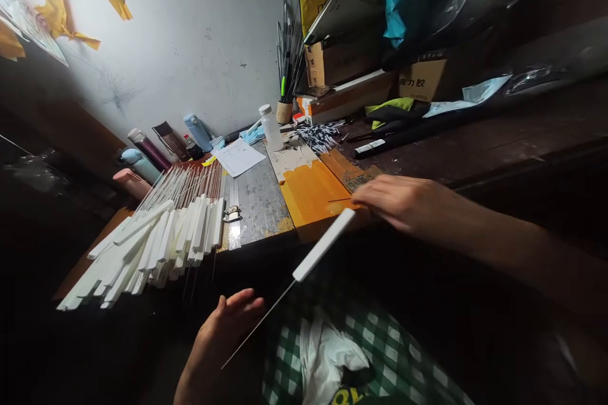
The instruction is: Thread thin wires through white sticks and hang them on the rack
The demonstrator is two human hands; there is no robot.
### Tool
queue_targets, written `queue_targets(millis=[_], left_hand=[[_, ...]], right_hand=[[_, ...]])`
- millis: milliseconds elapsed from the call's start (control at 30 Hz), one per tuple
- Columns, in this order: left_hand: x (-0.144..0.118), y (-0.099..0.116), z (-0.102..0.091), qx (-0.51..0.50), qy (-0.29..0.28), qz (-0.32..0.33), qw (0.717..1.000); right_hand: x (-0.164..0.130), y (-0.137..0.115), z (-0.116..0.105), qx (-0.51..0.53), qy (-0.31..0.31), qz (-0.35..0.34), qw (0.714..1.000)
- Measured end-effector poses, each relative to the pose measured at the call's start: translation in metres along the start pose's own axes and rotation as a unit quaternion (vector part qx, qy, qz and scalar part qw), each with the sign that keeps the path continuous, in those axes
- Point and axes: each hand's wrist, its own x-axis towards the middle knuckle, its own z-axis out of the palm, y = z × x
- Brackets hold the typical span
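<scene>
A long white square stick [323,245] with a thin metal rod out of its lower end slants in the air above my lap. My right hand [399,201] is closed at the stick's upper end. A thin dark wire [339,200] shows beside those fingertips, over the orange-covered board [313,193]; whether they hold it too I cannot tell. My left hand [225,323] is open near the rod's lower part, fingers stretched out; contact with the rod is unclear. On the left lies a large pile of similar white sticks [156,243], their rods pointing toward the wall.
A metal clip-like piece [232,214] lies on a ruler [234,190]. Behind stand a paper sheet [240,157], a white bottle [270,128], several drink flasks [197,131] and a heap of small black-and-white pieces [320,136]. Cardboard boxes [346,63] stack at the back. Checked green cloth [394,345] covers my lap.
</scene>
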Motion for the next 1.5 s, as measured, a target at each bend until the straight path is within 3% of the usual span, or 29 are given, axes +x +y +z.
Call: queue_targets(millis=[67, 133, 233, 367, 500, 667, 867, 967, 1067, 1133, 1233, 1367, 1500], left_hand=[[-0.011, -0.014, 0.002, 0.013, 0.041, 0.024, 0.999], [-0.018, -0.032, 0.018, 0.032, 0.073, 0.075, 0.994], [-0.02, -0.054, 0.053, -0.002, 0.098, 0.154, 0.983], [-0.008, -0.062, 0.085, -0.053, 0.188, 0.148, 0.97], [0.006, -0.055, 0.092, -0.04, 0.192, 0.15, 0.969], [0.007, -0.062, 0.105, -0.003, 0.171, 0.132, 0.976], [-0.011, -0.099, 0.129, 0.1, -0.007, 0.031, 0.994], [-0.025, -0.097, 0.121, 0.135, 0.033, 0.066, 0.988], [-0.039, -0.083, 0.1, 0.161, 0.115, 0.121, 0.973], [-0.048, -0.077, 0.085, 0.19, 0.143, 0.113, 0.965], [-0.057, -0.079, 0.065, 0.235, 0.146, 0.086, 0.957], [-0.06, -0.092, 0.044, 0.264, 0.108, 0.029, 0.958], [-0.058, -0.104, 0.022, 0.3, 0.037, -0.034, 0.953]], right_hand=[[-0.047, 0.007, 0.005, 0.041, 0.008, 0.067, 0.997], [-0.089, 0.001, 0.022, 0.076, 0.019, 0.141, 0.987], [-0.137, -0.03, 0.056, 0.2, -0.085, 0.224, 0.95], [-0.172, -0.078, 0.09, 0.306, -0.19, 0.315, 0.878], [-0.187, -0.104, 0.103, 0.356, -0.209, 0.338, 0.846], [-0.18, -0.122, 0.11, 0.424, -0.147, 0.379, 0.81], [-0.138, -0.157, 0.112, 0.499, -0.128, 0.357, 0.78], [-0.125, -0.164, 0.125, 0.519, -0.124, 0.365, 0.763], [-0.125, -0.162, 0.149, 0.442, -0.132, 0.407, 0.788], [-0.13, -0.162, 0.167, 0.404, -0.148, 0.42, 0.799], [-0.135, -0.166, 0.186, 0.414, -0.155, 0.44, 0.781], [-0.132, -0.166, 0.189, 0.496, -0.122, 0.444, 0.737], [-0.128, -0.161, 0.176, 0.617, -0.1, 0.45, 0.639]])
